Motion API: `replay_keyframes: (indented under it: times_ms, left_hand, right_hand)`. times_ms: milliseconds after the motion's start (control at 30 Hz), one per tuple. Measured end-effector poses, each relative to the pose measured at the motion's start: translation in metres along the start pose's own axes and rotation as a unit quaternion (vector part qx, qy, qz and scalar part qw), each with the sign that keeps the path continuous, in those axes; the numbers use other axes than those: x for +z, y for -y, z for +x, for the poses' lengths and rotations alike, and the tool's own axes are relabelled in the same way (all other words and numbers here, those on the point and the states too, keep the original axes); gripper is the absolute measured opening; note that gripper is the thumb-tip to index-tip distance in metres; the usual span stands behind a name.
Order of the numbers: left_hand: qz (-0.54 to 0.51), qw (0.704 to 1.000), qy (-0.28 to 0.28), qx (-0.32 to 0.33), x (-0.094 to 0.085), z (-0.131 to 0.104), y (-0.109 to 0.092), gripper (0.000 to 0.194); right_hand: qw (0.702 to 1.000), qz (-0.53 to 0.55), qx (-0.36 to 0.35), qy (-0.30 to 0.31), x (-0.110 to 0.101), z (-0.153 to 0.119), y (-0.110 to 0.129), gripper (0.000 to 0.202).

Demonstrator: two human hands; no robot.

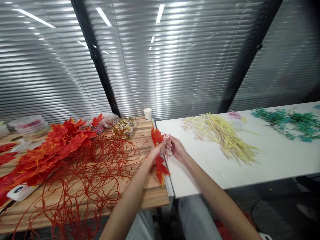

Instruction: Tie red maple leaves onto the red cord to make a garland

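Observation:
My left hand (160,149) is closed around the middle of a red-orange artificial maple leaf garland (160,166); leaves stick out above and below the fist. Close beside it, my right hand (175,146) pinches a thin red cord that loops between the fingers of both hands. Both hands are held over the seam where the wooden table meets the white one. To the left lies a large tangle of red cord (92,170), partly hanging over the front edge. Behind it is a heap of red maple leaves (60,143).
Gold foil packets (125,127) and a paper cup (147,114) stand at the back. Plastic tubs (31,126) sit far left, near a white power strip (22,191). On the white table (190,173) lie yellow stems (225,136) and teal artificial sprigs (290,123).

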State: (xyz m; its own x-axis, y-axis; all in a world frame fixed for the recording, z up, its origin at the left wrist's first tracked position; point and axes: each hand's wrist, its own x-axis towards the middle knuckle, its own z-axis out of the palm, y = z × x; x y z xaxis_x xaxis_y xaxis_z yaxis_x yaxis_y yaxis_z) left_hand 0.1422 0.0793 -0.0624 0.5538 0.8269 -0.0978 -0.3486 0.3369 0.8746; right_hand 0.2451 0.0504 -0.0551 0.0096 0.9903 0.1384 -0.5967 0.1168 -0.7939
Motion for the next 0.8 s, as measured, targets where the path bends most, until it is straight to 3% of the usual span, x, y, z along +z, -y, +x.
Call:
replay_keyframes:
  times_ms: [100, 333, 533, 800]
  left_hand:
    - [-0.002, 1.0, 0.021, -0.01, -0.004, -0.001, -0.002, 0.044]
    - [-0.044, 0.998, -0.051, 0.017, -0.006, 0.003, -0.001, 0.032]
    - [-0.02, 0.999, 0.002, -0.027, -0.009, 0.003, -0.002, 0.034]
    - [0.026, 0.993, 0.092, -0.07, -0.005, 0.002, -0.004, 0.045]
  right_hand:
    - [1.0, 0.011, -0.002, 0.011, 0.0, 0.0, 0.0, 0.031]
    - [1.0, -0.003, -0.01, -0.022, -0.004, 0.002, -0.006, 0.027]
    - [0.994, 0.017, -0.059, -0.09, -0.008, 0.005, -0.004, 0.014]
    - [0.993, 0.09, -0.054, -0.045, -0.006, 0.004, 0.005, 0.014]
